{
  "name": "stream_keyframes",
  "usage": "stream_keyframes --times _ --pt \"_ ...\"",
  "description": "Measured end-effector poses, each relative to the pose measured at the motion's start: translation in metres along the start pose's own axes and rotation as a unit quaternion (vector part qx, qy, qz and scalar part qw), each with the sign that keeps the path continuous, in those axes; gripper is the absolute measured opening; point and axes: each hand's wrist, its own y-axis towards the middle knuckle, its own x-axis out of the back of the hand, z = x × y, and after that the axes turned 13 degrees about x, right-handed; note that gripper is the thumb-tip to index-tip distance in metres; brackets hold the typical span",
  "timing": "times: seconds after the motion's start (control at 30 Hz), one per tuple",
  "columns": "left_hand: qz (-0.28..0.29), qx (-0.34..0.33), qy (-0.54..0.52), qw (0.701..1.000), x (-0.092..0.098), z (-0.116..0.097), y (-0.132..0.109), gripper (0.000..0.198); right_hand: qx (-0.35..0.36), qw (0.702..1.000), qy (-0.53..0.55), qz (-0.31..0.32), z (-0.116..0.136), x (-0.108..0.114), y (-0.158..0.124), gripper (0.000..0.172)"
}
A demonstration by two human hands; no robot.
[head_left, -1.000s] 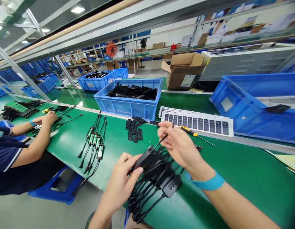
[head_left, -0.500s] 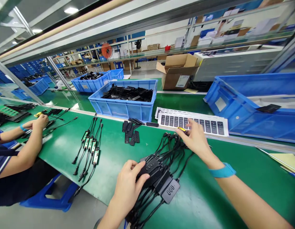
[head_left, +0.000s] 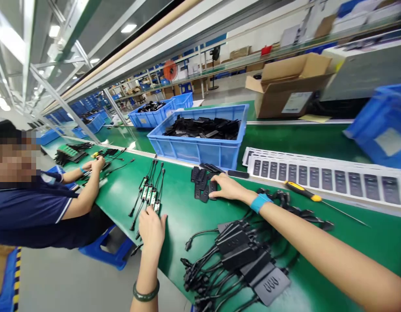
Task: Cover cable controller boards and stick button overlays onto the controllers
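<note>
My left hand [head_left: 152, 229] is over the near end of a row of green circuit boards [head_left: 153, 197] with black cables. Its fingertips reach the nearest board, and the thumb stands apart. My right hand [head_left: 229, 187] pinches a black plastic cover [head_left: 212, 189] at the edge of a small pile of black covers [head_left: 200, 178]. Below my right forearm lies a stack of black cased modules [head_left: 241, 249] with cables, no hand on it. A yellow-and-black screwdriver [head_left: 299, 190] rests on the table, its shaft pointing right.
Behind the pile stands a blue bin [head_left: 194, 149] full of black parts. White label sheets [head_left: 320, 167] lie at the right, with a cardboard box [head_left: 285, 95] and another blue bin [head_left: 382, 130] beyond. A co-worker [head_left: 57, 208] handles cables on the left of the green table [head_left: 177, 234].
My right hand has let go of the screwdriver and moved left to the covers. My left hand has left the module stack for the circuit boards. The view has turned left.
</note>
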Motion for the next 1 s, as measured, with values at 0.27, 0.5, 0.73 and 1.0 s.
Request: stream_keyframes --times 0.27,0.5,0.73,1.0 --pt "0.093 0.033 -0.193 0.976 -0.001 0.015 -0.002 0.022 -0.001 0.996 0.061 -0.059 0.016 0.023 -0.021 0.015" --pt "0.267 0.013 -0.472 0.840 0.024 -0.006 -0.026 0.044 0.020 0.950 0.261 -0.171 0.084 0.046 -0.059 0.042" --pt "0.462 0.050 -0.640 0.611 0.059 -0.026 -0.062 0.064 0.014 0.926 0.319 -0.201 0.123 0.054 -0.086 0.040" --pt "0.526 0.003 -0.643 0.556 0.067 -0.034 -0.085 0.065 -0.002 0.924 0.337 -0.179 0.147 0.054 -0.101 0.039"
